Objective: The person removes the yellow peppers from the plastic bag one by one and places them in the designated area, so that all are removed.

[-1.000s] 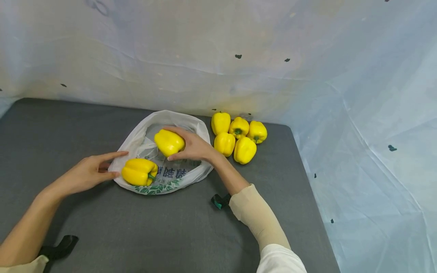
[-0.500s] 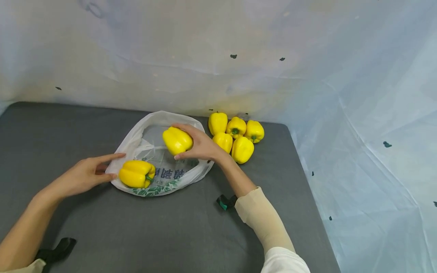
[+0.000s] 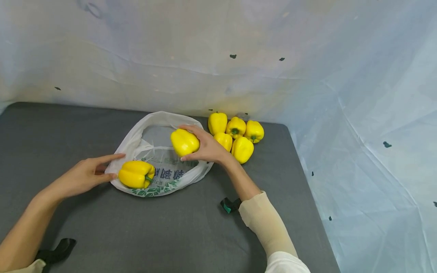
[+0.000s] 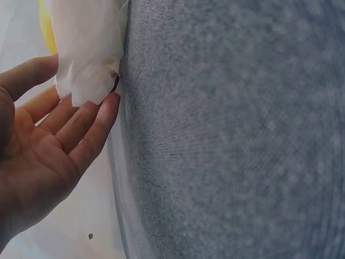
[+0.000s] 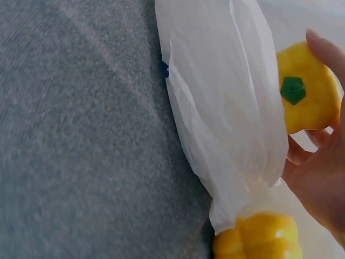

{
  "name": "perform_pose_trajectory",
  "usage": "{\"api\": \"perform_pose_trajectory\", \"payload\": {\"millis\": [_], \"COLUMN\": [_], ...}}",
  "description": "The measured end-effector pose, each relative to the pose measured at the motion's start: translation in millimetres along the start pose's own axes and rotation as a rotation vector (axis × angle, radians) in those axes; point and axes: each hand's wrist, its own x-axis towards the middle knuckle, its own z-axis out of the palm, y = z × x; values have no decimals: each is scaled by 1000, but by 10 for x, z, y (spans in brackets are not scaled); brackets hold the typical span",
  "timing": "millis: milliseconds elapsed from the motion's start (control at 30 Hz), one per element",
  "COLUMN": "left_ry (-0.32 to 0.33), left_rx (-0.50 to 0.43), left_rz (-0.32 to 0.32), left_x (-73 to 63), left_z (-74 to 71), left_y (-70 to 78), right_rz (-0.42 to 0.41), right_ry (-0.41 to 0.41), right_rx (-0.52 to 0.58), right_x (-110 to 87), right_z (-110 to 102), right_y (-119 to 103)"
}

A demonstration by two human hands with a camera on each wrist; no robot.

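A white plastic bag with green leaf print lies on the table, its mouth spread wide. Over the right part of that mouth, my right hand grips a yellow bell pepper between thumb and fingers; its green stem end shows in the right wrist view beside the bag's wall. Another yellow bell pepper lies on its side inside the bag at the left. My left hand touches the bag's left edge, thumb and fingers spread and nearly straight around the plastic.
Several yellow bell peppers stand grouped right of the bag, near the table's back edge. The dark grey table meets a pale plastic sheet behind, and another sheet hangs at the right. A black strap sits by each forearm.
My right hand has moved to the right with the bell pepper, from the middle of the bag's mouth toward its right rim. The left hand stays at the bag's left edge.
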Motion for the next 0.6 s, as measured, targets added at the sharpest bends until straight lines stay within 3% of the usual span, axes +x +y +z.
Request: {"api": "perform_pose_trajectory", "payload": {"millis": [167,600], "left_ry": [-5,-2], "left_rx": [-2,-13], "left_rz": [-4,0], "left_x": [18,-13], "left_z": [8,9], "left_y": [14,-12], "right_rz": [15,42], "right_ry": [24,82], "right_rx": [-50,-43], "right_x": [-74,-214], "right_z": [-98,-235], "right_y": [-12,15]}}
